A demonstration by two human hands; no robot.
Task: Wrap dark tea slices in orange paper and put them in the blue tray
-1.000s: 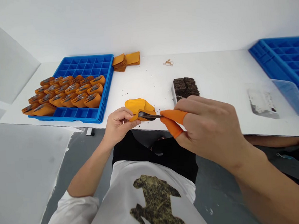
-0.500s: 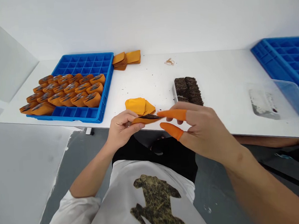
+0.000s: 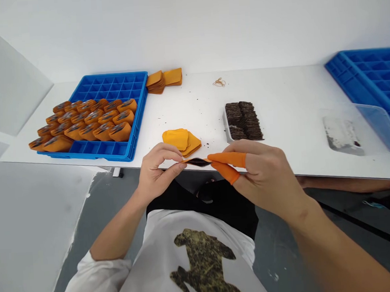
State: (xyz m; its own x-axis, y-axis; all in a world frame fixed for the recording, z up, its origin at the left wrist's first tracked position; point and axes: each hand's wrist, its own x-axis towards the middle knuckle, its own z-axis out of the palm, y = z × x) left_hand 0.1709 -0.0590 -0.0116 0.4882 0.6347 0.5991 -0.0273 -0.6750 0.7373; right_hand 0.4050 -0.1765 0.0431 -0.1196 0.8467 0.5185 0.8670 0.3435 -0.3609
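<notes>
Between my two hands is a small orange paper envelope (image 3: 198, 162), its mouth gaping a little and dark inside. My left hand (image 3: 160, 168) pinches its left end between thumb and fingers. At the right end, my right hand (image 3: 259, 168) grips it with thumb and forefinger, both in orange finger cots. Just beyond lie several yellow-orange envelopes (image 3: 181, 140) in a loose pile on the table. A white box (image 3: 226, 124) past my right hand holds tightly packed rows of thin dark brown pieces (image 3: 244, 120).
At left, a blue divided tray (image 3: 133, 141) bears rows of filled orange envelopes (image 3: 90, 119). More envelope stacks (image 3: 164, 78) and rubber bands (image 3: 219, 82) lie farther back. A clear plastic container (image 3: 362, 129) and another blue tray (image 3: 349, 77) stand at right. Dark crumbs dot the white table (image 3: 288, 114).
My right thumb and forefinger, apart before, have closed on the envelope's right end. The envelope is now level, with its mouth turned up towards me. My left hand keeps its hold.
</notes>
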